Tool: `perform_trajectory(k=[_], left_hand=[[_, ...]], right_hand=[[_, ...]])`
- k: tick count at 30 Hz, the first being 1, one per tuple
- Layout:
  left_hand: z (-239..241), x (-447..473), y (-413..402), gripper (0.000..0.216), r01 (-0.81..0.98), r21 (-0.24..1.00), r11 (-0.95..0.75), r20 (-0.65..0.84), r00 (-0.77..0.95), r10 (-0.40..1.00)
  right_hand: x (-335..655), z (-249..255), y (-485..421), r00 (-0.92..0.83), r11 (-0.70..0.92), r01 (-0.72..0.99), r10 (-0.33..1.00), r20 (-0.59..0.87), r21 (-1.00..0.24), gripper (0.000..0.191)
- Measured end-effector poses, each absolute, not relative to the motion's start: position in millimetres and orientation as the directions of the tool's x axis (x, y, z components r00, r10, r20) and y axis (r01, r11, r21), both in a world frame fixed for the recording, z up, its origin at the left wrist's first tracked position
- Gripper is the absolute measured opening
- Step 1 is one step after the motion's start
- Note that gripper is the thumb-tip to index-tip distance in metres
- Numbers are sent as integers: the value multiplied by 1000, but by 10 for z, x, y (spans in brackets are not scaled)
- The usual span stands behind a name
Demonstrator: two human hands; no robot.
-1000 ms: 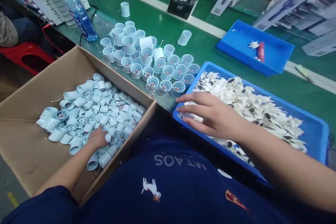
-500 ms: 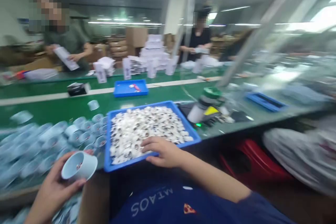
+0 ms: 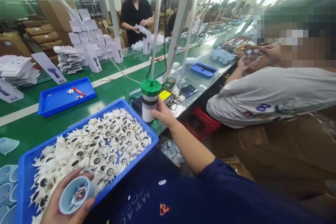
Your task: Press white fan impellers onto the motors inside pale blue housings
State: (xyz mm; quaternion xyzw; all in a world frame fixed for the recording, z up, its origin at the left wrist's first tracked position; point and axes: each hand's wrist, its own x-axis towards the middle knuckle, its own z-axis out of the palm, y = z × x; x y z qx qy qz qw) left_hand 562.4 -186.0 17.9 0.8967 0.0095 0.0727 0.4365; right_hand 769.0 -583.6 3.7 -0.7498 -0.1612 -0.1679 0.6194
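My left hand (image 3: 55, 199) is closed around a light blue plastic cup-shaped housing (image 3: 67, 196), its open mouth tilted up toward me. A small round metal part (image 3: 79, 194) sits in the middle of the housing. My right hand (image 3: 164, 112) is closed on the side of a white cylinder with a green ribbed cap (image 3: 150, 106), thumb in front and fingers partly hidden behind it. Between my hands lies a blue tray (image 3: 154, 136) heaped with small white fan wheels (image 3: 105, 140), several showing dark round hubs.
More light blue housings (image 3: 5, 190) stand at the left edge. Behind is a smaller blue tray (image 3: 49, 106) with a red item. Metal posts (image 3: 178, 28) rise beyond the cylinder. A co-worker in a white shirt (image 3: 262, 94) sits at right; another person (image 3: 136, 14) stands across the green bench.
My right hand has left the fan wheels in the tray and moved right to the green-capped cylinder. My left hand still holds the housing, now in front of the tray. The view has swung right.
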Motion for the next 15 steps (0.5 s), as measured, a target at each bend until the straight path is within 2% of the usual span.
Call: perform_trajectory(k=[2, 5, 8, 11, 13, 15], left_hand=[[297, 5705, -2083, 60, 26, 782, -623, 62, 991, 119], [360, 5841, -2281, 58, 70, 763, -643, 37, 988, 152], [333, 5996, -2347, 55, -37, 710, -703, 104, 993, 53], [312, 6158, -2441, 56, -131, 654, -745, 160, 987, -33], [327, 6244, -2557, 62, -187, 621, -761, 201, 977, -75], [361, 6303, -2694, 69, -222, 599, -769, 219, 970, -109]], right_hand=[[7782, 19, -5747, 909, -106, 416, 86, 409, -903, 108], [7810, 31, -5649, 932, 42, 359, 38, 360, -933, 107], [7806, 88, -5597, 953, 224, 304, -87, 292, -926, 107], [7786, 231, -5578, 961, 322, 265, -165, 222, -909, 104], [7734, 408, -5549, 969, 382, 245, -126, 213, -891, 96], [7645, 651, -5464, 972, 499, 199, 6, 233, -843, 90]])
